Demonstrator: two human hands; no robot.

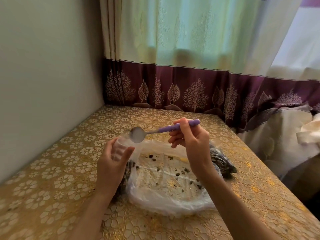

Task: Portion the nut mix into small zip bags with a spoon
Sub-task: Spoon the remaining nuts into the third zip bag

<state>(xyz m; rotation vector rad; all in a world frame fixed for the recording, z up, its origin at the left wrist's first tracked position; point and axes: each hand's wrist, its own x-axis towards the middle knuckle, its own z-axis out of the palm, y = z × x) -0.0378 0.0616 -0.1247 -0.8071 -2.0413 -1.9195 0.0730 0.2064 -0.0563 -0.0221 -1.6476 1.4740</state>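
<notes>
Spoon (138, 134) with a purple handle is up in the air, pinched in the right hand (189, 137) by the thumb and fingers, bowl pointing left. The bowl looks pale and blurry, so I can't tell if anything's in it. Left hand (113, 158) is curled round a small clear zip bag (121, 144), holding it just under the spoon bowl; the bag is so see-through its edges are hard to make out, and I can't see what's inside.

Below the hands a big flattened plastic bag (166, 193) lies on the counter (52, 170) with only a few dark nut bits (187, 170) scattered on it. A filled bag of dark mix (223, 161) sits behind the right wrist, partly hidden. Another dark pile (128, 172) peeks out behind the left hand, mostly covered.
</notes>
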